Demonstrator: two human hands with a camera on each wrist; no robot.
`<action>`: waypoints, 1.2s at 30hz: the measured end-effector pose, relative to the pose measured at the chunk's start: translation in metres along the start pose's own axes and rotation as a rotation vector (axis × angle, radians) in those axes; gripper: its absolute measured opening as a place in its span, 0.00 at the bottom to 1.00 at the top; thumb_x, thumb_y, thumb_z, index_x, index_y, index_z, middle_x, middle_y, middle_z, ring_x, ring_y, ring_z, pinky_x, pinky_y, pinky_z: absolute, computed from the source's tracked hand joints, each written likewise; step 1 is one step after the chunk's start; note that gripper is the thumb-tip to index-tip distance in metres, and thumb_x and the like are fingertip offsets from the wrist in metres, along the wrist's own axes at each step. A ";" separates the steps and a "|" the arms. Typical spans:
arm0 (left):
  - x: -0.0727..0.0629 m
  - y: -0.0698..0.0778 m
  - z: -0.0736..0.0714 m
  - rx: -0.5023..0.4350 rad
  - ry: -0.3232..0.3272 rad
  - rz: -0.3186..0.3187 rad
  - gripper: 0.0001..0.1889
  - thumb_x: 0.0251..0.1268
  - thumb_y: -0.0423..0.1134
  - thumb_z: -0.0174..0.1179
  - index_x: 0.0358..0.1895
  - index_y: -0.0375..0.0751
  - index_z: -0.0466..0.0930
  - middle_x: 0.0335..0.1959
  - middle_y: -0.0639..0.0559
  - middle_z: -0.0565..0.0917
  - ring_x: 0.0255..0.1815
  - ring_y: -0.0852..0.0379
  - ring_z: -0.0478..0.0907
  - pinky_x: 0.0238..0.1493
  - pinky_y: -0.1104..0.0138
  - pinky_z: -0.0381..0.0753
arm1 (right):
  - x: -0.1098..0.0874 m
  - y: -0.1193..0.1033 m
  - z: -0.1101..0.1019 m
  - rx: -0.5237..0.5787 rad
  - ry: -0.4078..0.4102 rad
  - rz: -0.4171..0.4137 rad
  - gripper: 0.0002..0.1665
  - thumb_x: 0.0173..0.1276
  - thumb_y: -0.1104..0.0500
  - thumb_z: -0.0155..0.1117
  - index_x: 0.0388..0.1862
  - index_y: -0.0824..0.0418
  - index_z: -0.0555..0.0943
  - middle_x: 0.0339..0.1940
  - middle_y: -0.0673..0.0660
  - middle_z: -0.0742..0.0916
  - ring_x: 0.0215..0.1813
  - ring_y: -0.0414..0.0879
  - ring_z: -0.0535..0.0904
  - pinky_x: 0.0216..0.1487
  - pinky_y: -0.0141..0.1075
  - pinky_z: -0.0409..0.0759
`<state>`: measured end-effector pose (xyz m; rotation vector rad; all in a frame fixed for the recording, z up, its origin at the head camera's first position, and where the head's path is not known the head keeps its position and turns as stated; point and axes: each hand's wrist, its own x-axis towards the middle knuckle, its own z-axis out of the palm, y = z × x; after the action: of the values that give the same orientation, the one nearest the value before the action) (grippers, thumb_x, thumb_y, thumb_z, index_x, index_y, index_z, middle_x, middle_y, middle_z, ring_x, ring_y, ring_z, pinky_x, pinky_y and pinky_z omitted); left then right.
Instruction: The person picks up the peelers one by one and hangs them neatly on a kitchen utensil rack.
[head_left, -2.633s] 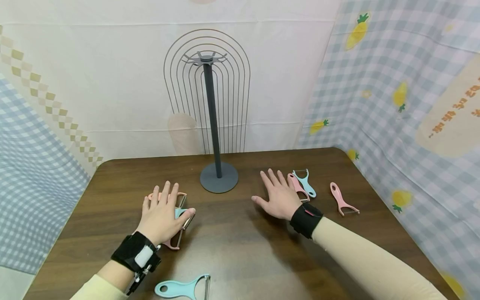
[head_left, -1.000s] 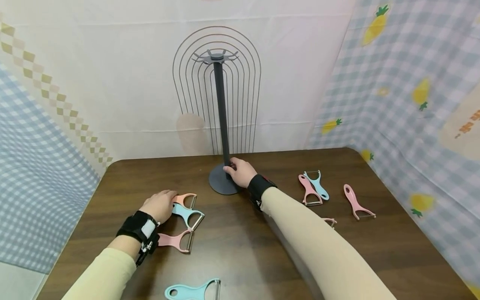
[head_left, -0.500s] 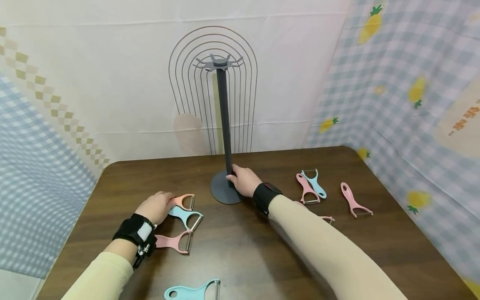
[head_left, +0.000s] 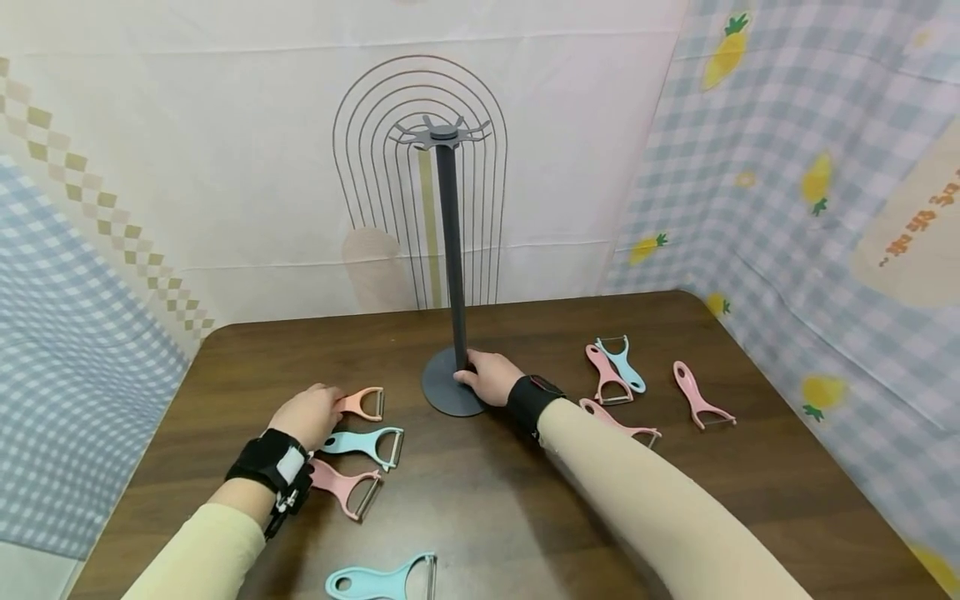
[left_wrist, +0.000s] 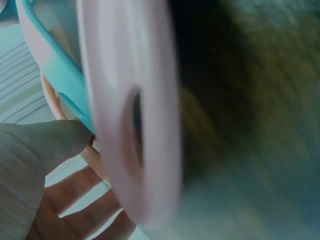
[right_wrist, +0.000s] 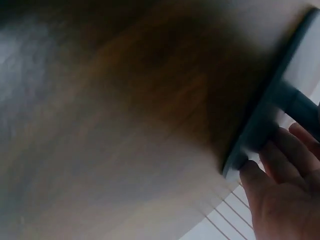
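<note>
At the left of the table, my left hand (head_left: 306,417) pinches the handle of an orange peeler (head_left: 365,402) between thumb and fingers. A turquoise peeler (head_left: 367,443) and a pink peeler (head_left: 341,483) lie just in front, their handle ends close to the hand. In the left wrist view the pink peeler's handle (left_wrist: 160,125) looms large, with the turquoise one (left_wrist: 65,75) by the thumb. My right hand (head_left: 491,379) holds a dark grey stand (head_left: 452,250) low on its pole, just above the round base (head_left: 442,392). Curved hooks ring the stand's top.
Another turquoise peeler (head_left: 375,583) lies at the near edge of view. On the right are a small turquoise peeler (head_left: 626,367) and pink peelers (head_left: 609,375), one partly behind my right forearm (head_left: 637,483). Patterned cloth (head_left: 247,167) hangs behind the wooden table (head_left: 487,517).
My right hand has gone from lying flat near the right peelers to the stand, which has come slightly nearer. My left hand's fingers have closed on the orange peeler; the turquoise and pink ones have shifted.
</note>
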<state>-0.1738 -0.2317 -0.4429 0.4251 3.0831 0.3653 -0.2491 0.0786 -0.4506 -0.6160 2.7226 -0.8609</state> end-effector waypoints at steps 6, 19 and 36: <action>-0.003 0.000 -0.002 -0.023 0.043 0.027 0.03 0.62 0.30 0.63 0.38 0.35 0.82 0.31 0.45 0.78 0.31 0.50 0.76 0.34 0.55 0.77 | -0.003 -0.001 0.005 -0.017 0.021 0.024 0.17 0.75 0.49 0.55 0.53 0.57 0.78 0.42 0.54 0.85 0.45 0.47 0.81 0.48 0.40 0.76; -0.004 0.003 -0.009 -0.198 -0.027 -0.068 0.10 0.58 0.35 0.68 0.39 0.34 0.80 0.29 0.48 0.79 0.28 0.53 0.73 0.30 0.60 0.73 | -0.002 -0.009 -0.001 -0.083 -0.013 0.058 0.17 0.75 0.48 0.56 0.53 0.58 0.78 0.43 0.55 0.85 0.46 0.48 0.81 0.49 0.40 0.75; 0.002 0.009 -0.013 -0.416 0.028 -0.080 0.05 0.61 0.32 0.60 0.38 0.35 0.80 0.25 0.51 0.78 0.23 0.56 0.71 0.24 0.65 0.70 | -0.005 -0.007 0.001 -0.107 0.001 0.053 0.18 0.74 0.48 0.56 0.53 0.58 0.78 0.43 0.54 0.85 0.45 0.46 0.81 0.48 0.39 0.76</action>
<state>-0.1734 -0.2257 -0.4276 0.2824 2.9205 0.9874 -0.2420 0.0754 -0.4469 -0.5613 2.7869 -0.7068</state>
